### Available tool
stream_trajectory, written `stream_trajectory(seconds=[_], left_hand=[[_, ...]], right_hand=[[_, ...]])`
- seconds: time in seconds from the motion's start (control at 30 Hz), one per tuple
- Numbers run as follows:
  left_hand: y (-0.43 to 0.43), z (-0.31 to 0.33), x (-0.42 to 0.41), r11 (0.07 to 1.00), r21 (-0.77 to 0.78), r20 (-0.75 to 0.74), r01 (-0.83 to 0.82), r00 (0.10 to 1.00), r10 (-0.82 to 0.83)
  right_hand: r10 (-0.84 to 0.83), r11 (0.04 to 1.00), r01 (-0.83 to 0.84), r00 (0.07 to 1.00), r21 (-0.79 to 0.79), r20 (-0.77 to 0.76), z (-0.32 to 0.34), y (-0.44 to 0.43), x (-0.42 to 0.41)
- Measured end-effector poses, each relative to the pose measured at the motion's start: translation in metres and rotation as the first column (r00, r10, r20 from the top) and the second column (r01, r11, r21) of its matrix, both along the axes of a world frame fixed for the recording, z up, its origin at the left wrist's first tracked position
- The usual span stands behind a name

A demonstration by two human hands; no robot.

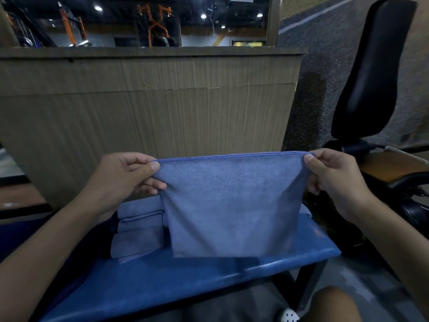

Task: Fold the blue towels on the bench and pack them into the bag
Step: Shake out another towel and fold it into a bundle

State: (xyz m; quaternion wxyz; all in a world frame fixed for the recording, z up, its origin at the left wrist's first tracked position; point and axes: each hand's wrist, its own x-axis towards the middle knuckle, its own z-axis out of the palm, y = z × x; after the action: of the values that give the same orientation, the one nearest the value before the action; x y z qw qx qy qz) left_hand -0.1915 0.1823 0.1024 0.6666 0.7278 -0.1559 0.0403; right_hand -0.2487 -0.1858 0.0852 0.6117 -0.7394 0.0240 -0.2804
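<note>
Two hands hold one blue towel (232, 205) up in the air over the bench (185, 282). The left hand (123, 180) pinches the towel's upper left corner between thumb and curled fingers, and the right hand (334, 180) pinches the upper right corner the same way. The top edge is pulled straight between them. Two stitched hems run together along that edge, so the cloth hangs doubled. Its lower edge hangs free just above the blue padded seat, near the middle of the bench.

One pile of folded towels (139, 240) lies on the bench toward its far left edge, partly hidden behind the hanging towel. About three folded layers show in it, but the exact count cannot be told. One small strip of the same pale blue cloth (307, 210) peeks out at the far right edge of the bench, behind the held towel.

Beyond the bench stands one wood-grain panel (148, 108). One black padded backrest (376, 70) rises at the right. One bare knee (334, 305) and one white dotted shoe (289, 316) show at the bottom edge.
</note>
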Motion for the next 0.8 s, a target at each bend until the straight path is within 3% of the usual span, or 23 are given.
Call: stream_trajectory(seconds=[0.13,0.23,0.47,0.63,0.8], left_hand=[[0.002,-0.005,-0.002,0.999,0.04,-0.055,-0.007,0.998,0.009],[0.01,-0.015,-0.006,0.99,0.117,-0.19,0.083,0.98,-0.06],[0.017,-0.05,-0.009,0.955,0.164,-0.46,0.246,0.876,-0.146],[0.01,-0.072,0.003,0.97,0.152,-0.514,0.188,0.853,-0.085],[-0.003,-0.078,0.024,0.99,0.094,-0.446,0.101,0.893,-0.049]], right_hand=[[0.042,0.999,-0.044,0.994,-0.017,-0.104,-0.007,-0.001,-0.007],[0.048,0.997,-0.06,0.978,-0.052,-0.201,-0.016,-0.005,-0.016],[0.167,0.984,-0.179,0.854,0.023,-0.492,-0.039,-0.012,-0.034],[0.176,0.983,-0.17,0.824,0.062,-0.538,-0.049,-0.01,-0.025],[0.132,0.991,-0.109,0.881,0.076,-0.454,-0.053,-0.004,-0.002]])
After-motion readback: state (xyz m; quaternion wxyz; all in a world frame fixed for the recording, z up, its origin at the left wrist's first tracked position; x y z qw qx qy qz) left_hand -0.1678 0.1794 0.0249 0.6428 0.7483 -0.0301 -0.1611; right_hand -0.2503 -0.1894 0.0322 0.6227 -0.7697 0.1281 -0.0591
